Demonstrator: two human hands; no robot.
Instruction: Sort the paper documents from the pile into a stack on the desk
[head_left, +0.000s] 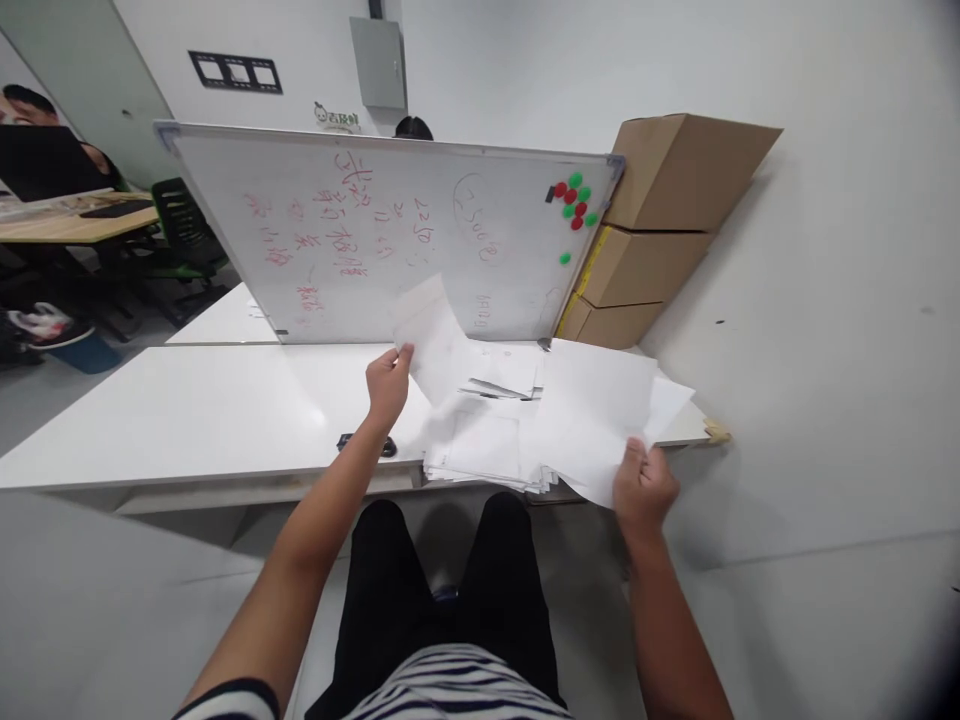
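My left hand (388,385) pinches the lower left edge of a white sheet of paper (435,335), which is raised and tilted over the desk. At the right, my right hand (645,485) grips the edge of other white paper sheets (596,410), their far side spread over the desk's right part. Between the two hands lies an uneven stack of white papers (484,445) at the desk's front edge. More papers, with dark streaks or gaps between them, lie behind the stack. Whether the right hand holds two sheets or more I cannot tell.
A whiteboard (337,240) with red writing and round magnets stands along the back of the white desk (225,410). Stacked cardboard boxes (660,180) stand behind its right end. A dark object (388,447) lies by my left forearm. A person sits far left.
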